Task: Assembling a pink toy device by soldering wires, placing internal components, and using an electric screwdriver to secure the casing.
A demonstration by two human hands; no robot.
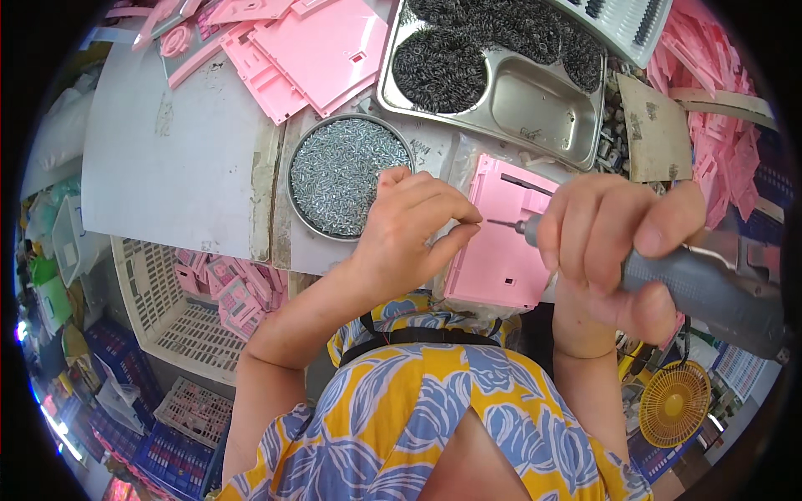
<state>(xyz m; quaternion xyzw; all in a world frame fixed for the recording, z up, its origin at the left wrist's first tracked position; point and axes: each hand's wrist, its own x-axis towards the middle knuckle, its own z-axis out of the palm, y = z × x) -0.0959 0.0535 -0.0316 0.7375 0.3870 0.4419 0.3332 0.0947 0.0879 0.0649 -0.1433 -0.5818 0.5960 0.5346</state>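
The right hand (597,242) is wrapped around a grey electric screwdriver (710,288), whose long axis lies crosswise with the bit (505,223) pointing left. On the left hand (413,221), thumb and forefinger meet just before the bit; whether something small is between them, I cannot tell. Below, a pink panel (480,267) lies lengthwise away from the person, leaning slightly right. To its left, a round dish (290,182) is full of silvery screws (338,167). Farther, a steel tray (543,108) holds dark springs (439,67).
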